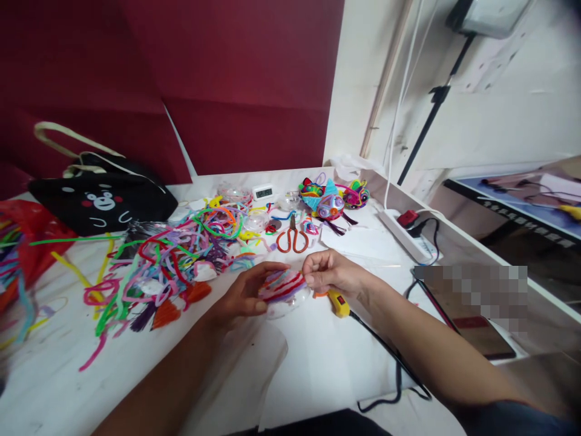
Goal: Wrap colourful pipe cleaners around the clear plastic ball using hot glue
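Note:
A clear plastic ball point(290, 303), its upper part covered with rows of red, purple and blue pipe cleaner point(284, 284), is held over the white table. My left hand point(247, 292) grips its left side, fingers curved round it. At the ball's upper right edge, my right hand point(327, 272) has thumb and forefinger pinched together at the end of the red row. Just below my right hand lies a yellow glue gun point(338, 303) with a black cord. Scissors with orange handles point(293, 237) rest behind the ball.
Left of my hands is a tangled pile of pipe cleaners point(181, 248), with a black bag point(104, 200) behind. Decorated balls point(329, 203) and a small clock point(262, 192) stand at the back. A power strip point(408, 236) and a tablet point(481, 330) lie right.

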Demonstrator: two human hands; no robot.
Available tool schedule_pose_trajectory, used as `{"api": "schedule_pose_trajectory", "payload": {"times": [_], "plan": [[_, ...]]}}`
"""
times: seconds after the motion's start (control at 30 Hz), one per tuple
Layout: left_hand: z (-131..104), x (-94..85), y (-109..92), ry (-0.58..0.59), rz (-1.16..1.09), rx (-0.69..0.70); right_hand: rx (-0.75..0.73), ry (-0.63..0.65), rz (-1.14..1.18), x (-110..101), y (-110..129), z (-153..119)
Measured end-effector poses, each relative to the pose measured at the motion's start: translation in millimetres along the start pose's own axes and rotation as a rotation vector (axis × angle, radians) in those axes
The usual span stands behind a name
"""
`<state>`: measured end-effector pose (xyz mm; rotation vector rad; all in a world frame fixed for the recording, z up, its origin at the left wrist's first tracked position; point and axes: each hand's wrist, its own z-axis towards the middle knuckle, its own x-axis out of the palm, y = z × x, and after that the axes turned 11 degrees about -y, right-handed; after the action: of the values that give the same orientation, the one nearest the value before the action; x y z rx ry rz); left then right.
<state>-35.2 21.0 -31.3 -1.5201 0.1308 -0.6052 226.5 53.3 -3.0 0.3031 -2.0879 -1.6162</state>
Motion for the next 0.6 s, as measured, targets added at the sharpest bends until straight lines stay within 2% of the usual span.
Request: {"api": "schedule_pose_trajectory", "payload": {"times": [0.1,0.47,0.6], "plan": [[-0.8,1.6,-1.8,-0.031,-0.041,-0.024,-0.003,0.003,0.003,-0.3,0.2,-0.4],[-1.3,2.2,-1.4,-0.021,-0.054,0.001,0.016,0.021,0.045,-0.4,-5.1,2.8],[-2.4,2.3,-3.5,-0.01,-0.06,0.018,0.033,-0.011,0.051,-0.8,-6.1,3.4]]}}
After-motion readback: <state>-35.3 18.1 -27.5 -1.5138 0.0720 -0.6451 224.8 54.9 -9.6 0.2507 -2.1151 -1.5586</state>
